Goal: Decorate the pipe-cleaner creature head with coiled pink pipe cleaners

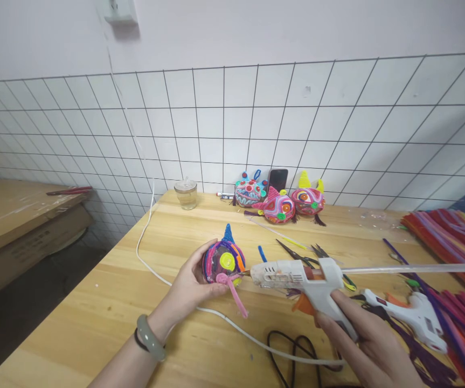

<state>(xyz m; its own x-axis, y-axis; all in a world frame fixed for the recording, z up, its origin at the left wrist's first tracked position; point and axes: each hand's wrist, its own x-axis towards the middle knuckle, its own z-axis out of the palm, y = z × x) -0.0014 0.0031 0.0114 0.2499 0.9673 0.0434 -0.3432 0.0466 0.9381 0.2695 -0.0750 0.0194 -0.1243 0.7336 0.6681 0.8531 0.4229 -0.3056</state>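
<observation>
My left hand [192,283] is wrapped around a round craft ornament [215,258] with coloured pipe-cleaner stripes, a yellow disc and a blue horn on top. A loose pink pipe cleaner [237,298] hangs from its front. In my right hand [361,334] is a white hot glue gun [289,274] with an orange trigger and a long clear glue stick [414,268] out of its back. The gun's nozzle points left at the ornament's lower right side, at or very near its surface. My fingers cover part of the ornament's left side.
Several finished-looking ornaments [279,208] and a phone [277,180] stand by the tiled wall. A lidded glass [186,194] is at the back left. Scissors [292,252], a second glue gun [405,315] and pipe cleaners [464,328] lie right. A white cord [252,350] crosses the table.
</observation>
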